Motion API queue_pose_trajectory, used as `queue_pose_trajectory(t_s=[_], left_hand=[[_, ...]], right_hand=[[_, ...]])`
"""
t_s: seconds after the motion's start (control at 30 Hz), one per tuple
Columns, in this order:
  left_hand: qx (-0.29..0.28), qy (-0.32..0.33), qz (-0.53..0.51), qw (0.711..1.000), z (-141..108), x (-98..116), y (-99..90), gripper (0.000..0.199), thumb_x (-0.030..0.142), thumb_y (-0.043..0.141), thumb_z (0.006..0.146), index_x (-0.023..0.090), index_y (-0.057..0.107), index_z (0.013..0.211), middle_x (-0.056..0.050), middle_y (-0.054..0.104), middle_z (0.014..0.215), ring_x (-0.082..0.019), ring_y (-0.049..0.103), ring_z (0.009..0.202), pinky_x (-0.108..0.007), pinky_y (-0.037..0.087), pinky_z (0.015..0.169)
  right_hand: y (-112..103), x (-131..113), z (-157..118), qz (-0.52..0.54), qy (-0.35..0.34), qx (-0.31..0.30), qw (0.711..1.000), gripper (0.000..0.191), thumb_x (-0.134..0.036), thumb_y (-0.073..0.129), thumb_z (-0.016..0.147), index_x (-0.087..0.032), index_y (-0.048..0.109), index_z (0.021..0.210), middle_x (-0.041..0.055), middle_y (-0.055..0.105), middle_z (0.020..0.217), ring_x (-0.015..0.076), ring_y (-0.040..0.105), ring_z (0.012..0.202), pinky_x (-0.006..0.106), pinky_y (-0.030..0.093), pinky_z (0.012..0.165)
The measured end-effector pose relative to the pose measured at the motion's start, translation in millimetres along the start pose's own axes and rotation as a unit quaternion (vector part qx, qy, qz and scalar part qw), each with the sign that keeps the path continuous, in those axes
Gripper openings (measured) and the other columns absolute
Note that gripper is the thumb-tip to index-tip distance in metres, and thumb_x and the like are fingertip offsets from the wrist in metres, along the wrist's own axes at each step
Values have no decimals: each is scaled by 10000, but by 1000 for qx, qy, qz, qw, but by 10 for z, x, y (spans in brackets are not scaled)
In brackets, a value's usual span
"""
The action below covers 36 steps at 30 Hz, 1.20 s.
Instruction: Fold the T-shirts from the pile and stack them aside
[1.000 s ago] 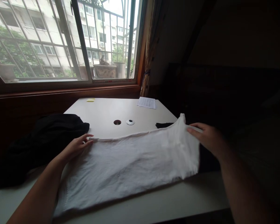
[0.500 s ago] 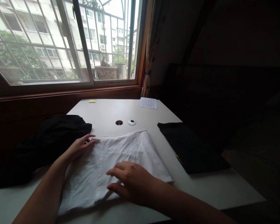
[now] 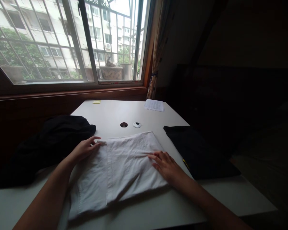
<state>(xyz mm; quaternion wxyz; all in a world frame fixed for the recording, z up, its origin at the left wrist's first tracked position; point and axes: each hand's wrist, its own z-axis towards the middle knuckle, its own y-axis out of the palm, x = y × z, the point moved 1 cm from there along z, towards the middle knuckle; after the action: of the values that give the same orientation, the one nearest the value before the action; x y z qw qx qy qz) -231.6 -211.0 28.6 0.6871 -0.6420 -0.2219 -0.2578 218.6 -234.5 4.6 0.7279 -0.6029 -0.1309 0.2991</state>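
A folded white garment (image 3: 124,166), with a stitched seam running down its left part and some creases, lies flat in front of me. My left hand (image 3: 86,149) rests at its far left corner, fingers apart and touching the cloth. On the right part of the garment lies my right hand (image 3: 166,166), palm down with the fingers stretched out, and wrinkles run from the fingertips. Neither hand is closed around the fabric.
A rumpled black garment (image 3: 60,137) lies to the left on the white table (image 3: 105,115). To the right is a folded dark garment (image 3: 201,153) with a yellow edge. Papers (image 3: 154,105), a yellow sticky note (image 3: 96,102), a cable hole (image 3: 124,125) and a round white cover (image 3: 137,125) are farther back.
My right hand has moved right and away from me, from above the middle of the white garment onto its right part. The garment's near edge has shifted slightly; my left hand stays at the corner.
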Motion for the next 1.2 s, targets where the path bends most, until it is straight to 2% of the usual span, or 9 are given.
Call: queue_pose_trajectory(t_s=[0.17,0.27,0.43,0.5,0.6,0.7,0.87,1.0,1.2], left_hand=[[-36,24,-8,999,-16,90,71,544,633,582,856,235,679,1214,-30,687,843,-197,623,716,-288,486,673],[-48,45,3,998,3,109,132,482,606,606,856,239,708,1151,-24,657,800,-182,596,682,-279,479,645],[16,156,22,987,52,119,207,372,493,659,858,256,732,1136,-71,632,999,-197,606,809,-315,521,748],[32,205,48,977,52,151,227,264,432,653,889,279,759,1076,-83,628,1059,-225,598,929,-347,511,847],[37,236,93,967,44,211,257,185,375,620,933,295,784,959,-76,647,1059,-235,569,971,-378,472,918],[43,226,102,968,54,244,290,216,384,599,951,279,787,934,-71,670,1011,-226,562,915,-373,459,896],[36,163,59,984,116,236,355,338,488,553,953,240,781,922,-83,681,955,-237,582,908,-364,472,862],[49,115,32,992,160,242,414,373,537,557,919,219,750,894,-81,669,930,-235,595,876,-362,491,831],[50,41,-62,996,221,272,458,473,572,554,888,203,670,1161,-89,710,1039,-249,658,947,-363,520,842]], right_hand=[[-35,471,186,3,-6,29,1000,373,-230,453,1010,-315,601,1342,69,618,1335,227,592,1210,456,475,1080],[-127,524,314,31,-3,50,998,428,-123,410,973,-297,625,1300,60,640,1306,196,624,1167,419,492,1068],[-252,74,361,70,-19,105,992,359,-88,441,955,-214,657,1213,103,660,1230,218,626,1144,457,493,1059],[-264,-187,328,108,-74,99,986,261,-140,520,960,-200,672,1163,109,660,1190,233,610,1139,462,504,1027],[-228,-521,261,166,-194,38,966,205,-274,628,952,-213,687,1138,90,662,1146,223,599,1074,425,520,952],[-134,-704,197,197,-265,-22,944,248,-413,670,935,-216,704,1082,73,670,1107,197,596,986,387,500,921],[36,-710,133,214,-282,-33,935,462,-582,755,812,-222,696,1095,90,658,1134,212,584,985,402,470,937],[58,-670,126,239,-302,-4,923,369,-474,782,821,-201,681,1048,74,678,1054,194,588,920,353,494,858],[-45,-695,135,251,-322,28,912,108,-271,692,889,-204,675,972,55,676,919,172,603,837,303,510,768]])
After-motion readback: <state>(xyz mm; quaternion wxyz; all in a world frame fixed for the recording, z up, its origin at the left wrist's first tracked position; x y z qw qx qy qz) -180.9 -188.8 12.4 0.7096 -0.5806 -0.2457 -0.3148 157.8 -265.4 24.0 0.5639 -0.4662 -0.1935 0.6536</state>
